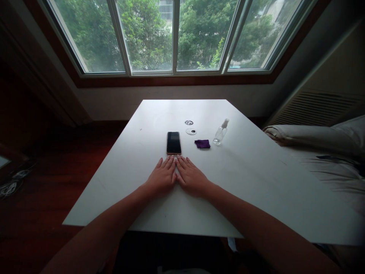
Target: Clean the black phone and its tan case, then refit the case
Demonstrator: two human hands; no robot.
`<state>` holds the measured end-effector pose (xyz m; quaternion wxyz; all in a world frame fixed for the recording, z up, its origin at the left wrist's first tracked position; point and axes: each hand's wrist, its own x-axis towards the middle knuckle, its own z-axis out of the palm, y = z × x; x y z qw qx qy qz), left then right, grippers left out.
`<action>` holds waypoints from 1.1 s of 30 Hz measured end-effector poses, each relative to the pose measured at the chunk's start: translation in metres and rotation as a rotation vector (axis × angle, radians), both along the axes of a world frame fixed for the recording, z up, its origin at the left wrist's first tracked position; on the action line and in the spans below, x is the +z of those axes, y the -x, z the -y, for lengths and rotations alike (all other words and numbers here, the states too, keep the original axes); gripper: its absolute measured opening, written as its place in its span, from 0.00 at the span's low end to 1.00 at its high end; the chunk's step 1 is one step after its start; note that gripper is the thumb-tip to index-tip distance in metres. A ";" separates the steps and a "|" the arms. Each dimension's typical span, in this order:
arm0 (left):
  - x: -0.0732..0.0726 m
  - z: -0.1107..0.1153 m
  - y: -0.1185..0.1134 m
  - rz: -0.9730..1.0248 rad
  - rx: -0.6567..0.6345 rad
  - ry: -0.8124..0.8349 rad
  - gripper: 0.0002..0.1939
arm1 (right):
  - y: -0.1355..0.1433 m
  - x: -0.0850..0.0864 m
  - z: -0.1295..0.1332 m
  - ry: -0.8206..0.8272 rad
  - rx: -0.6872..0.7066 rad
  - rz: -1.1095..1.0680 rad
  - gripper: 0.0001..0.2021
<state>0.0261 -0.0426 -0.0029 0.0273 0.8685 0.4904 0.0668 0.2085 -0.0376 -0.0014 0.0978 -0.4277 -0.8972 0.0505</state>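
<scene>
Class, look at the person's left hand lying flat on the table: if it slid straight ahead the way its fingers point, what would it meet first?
Most likely the phone. The left hand lies flat on the white table, fingers angled forward and slightly right, and the phone's near edge lies just beyond the fingertips. Nothing else shows in between.

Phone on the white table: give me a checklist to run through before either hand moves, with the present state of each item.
1. Phone lies flat, screen dark, clear of the table edges: ok.
2. Left hand flat on the table, holding nothing: ok.
3. Right hand flat beside it, holding nothing: ok.
4. Purple cloth apart from the phone, unobstructed: ok.
5. Spray bottle upright, cap on: ok; liquid level: cannot tell.
6. Two small round items behind the phone, what they are: cannot tell.
</scene>
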 end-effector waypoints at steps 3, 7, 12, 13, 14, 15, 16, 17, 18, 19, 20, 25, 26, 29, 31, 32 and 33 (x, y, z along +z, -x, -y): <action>0.000 0.000 0.000 -0.001 0.004 0.006 0.32 | 0.000 0.000 0.000 0.002 -0.003 0.002 0.34; 0.001 0.000 -0.001 -0.004 0.007 0.011 0.32 | 0.000 0.001 0.000 0.000 -0.002 0.000 0.34; 0.003 0.001 -0.001 -0.007 0.003 0.019 0.32 | 0.000 0.002 0.002 -0.002 0.001 -0.002 0.33; 0.004 0.001 -0.001 -0.007 0.004 0.022 0.32 | 0.000 0.003 0.002 -0.002 0.000 -0.002 0.33; 0.004 0.001 -0.001 -0.007 0.004 0.024 0.32 | 0.000 0.003 0.002 -0.003 0.000 -0.002 0.33; 0.005 0.001 -0.001 -0.007 0.005 0.026 0.32 | 0.000 0.003 0.002 -0.004 -0.001 -0.003 0.33; 0.006 0.002 -0.001 -0.007 0.006 0.028 0.32 | -0.001 0.003 0.002 -0.005 -0.002 -0.003 0.33; 0.006 0.002 -0.002 -0.007 0.006 0.030 0.32 | -0.001 0.003 0.002 -0.007 -0.003 -0.004 0.33; 0.007 0.002 -0.002 -0.007 0.007 0.032 0.32 | -0.001 0.003 0.002 -0.008 -0.002 -0.005 0.33; 0.007 0.001 -0.002 -0.007 0.007 0.035 0.32 | -0.001 0.003 0.001 -0.009 -0.001 -0.005 0.33; 0.007 0.001 -0.002 -0.007 0.007 0.038 0.32 | -0.001 0.003 0.001 -0.010 0.001 -0.005 0.33; 0.006 0.001 -0.001 -0.004 0.007 0.047 0.32 | -0.001 0.002 0.001 -0.019 0.007 -0.012 0.33; 0.006 0.001 -0.001 -0.002 0.007 0.047 0.32 | -0.001 0.002 0.001 -0.020 0.008 -0.014 0.33; 0.006 0.001 -0.001 0.001 0.006 0.046 0.32 | -0.001 0.002 0.001 -0.023 0.009 -0.017 0.33; 0.006 0.001 -0.001 0.003 0.005 0.046 0.32 | -0.001 0.002 0.001 -0.023 0.009 -0.020 0.33; 0.006 0.001 -0.001 0.003 0.004 0.047 0.32 | -0.001 0.002 0.001 -0.022 0.008 -0.020 0.33; 0.007 0.001 -0.001 0.004 0.003 0.048 0.32 | -0.001 0.002 0.001 -0.021 0.008 -0.021 0.33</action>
